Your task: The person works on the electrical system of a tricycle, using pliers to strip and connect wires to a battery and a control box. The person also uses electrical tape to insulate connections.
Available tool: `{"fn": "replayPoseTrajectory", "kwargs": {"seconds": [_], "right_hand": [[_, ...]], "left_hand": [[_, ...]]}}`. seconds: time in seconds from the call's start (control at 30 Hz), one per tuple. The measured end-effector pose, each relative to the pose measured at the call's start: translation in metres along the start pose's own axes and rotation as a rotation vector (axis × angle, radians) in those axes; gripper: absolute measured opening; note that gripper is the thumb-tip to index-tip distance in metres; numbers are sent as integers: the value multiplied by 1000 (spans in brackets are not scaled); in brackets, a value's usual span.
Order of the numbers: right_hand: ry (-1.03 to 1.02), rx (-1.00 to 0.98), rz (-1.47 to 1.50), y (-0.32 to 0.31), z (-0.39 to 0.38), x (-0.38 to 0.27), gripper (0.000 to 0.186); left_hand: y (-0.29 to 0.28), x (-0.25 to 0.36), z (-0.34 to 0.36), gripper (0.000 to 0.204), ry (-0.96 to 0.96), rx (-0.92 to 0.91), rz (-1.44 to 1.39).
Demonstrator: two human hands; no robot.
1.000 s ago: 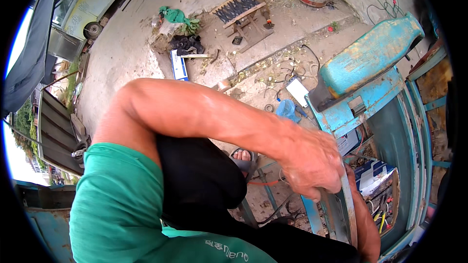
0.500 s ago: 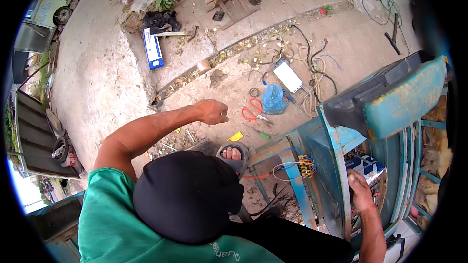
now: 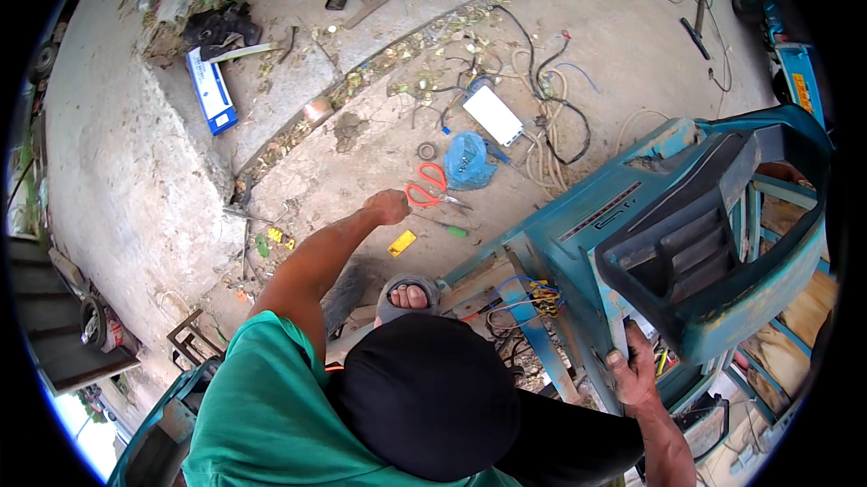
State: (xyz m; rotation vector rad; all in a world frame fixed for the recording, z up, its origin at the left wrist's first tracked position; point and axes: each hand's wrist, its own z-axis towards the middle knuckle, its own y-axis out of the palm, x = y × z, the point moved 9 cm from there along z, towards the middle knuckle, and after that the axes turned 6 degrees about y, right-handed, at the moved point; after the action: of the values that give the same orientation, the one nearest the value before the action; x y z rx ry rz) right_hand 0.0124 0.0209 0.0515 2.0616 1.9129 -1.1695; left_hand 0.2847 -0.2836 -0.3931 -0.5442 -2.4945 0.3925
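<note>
My left hand (image 3: 388, 205) reaches low over the ground, back of the hand up, its fingertips mostly hidden. Beside it lie red-handled scissors (image 3: 423, 193). The thin shaft of a green-handled screwdriver (image 3: 457, 231) ends close to my fingers; I cannot tell whether they touch. A yellow rectangular piece (image 3: 402, 243) lies just below. At the right, my right hand (image 3: 635, 370) grips the edge of a teal metal body panel (image 3: 578, 225), thumb on the near side. Colored wires (image 3: 545, 297) with yellow ends stick out by a metal bar left of this hand.
A blue plastic bag (image 3: 468, 162), a tape roll (image 3: 426, 151) and a white box-shaped device (image 3: 492, 115) with cables lie on the concrete. A blue-and-white carton (image 3: 210, 94) lies farther left. A black plastic housing (image 3: 695, 252) juts over the panel at right. My sandaled foot (image 3: 408, 296) stands near the middle.
The view has shifted, so the ground items sit farther left. My left hand has come nearer to the scissors and screwdriver. My right hand stays on the panel edge.
</note>
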Motion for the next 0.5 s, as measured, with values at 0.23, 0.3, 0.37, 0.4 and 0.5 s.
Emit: {"fn": "replayPoseTrajectory", "kwargs": {"seconds": [0.23,0.3,0.37,0.4,0.5], "right_hand": [[27,114,-102,-16,-14,29,68],[15,91,-59,-17,-17,44,64],[39,27,97,-8,-12,40,59],[54,31,110,-8,-10,35,59],[87,52,63,-3,-12,26,58]], "left_hand": [[-17,59,67,48,47,144,-88],[-20,62,77,46,-18,141,-40],[-23,62,77,46,-10,135,-15],[-24,61,82,46,-16,109,-24],[-23,67,90,45,-12,8,-34]]}}
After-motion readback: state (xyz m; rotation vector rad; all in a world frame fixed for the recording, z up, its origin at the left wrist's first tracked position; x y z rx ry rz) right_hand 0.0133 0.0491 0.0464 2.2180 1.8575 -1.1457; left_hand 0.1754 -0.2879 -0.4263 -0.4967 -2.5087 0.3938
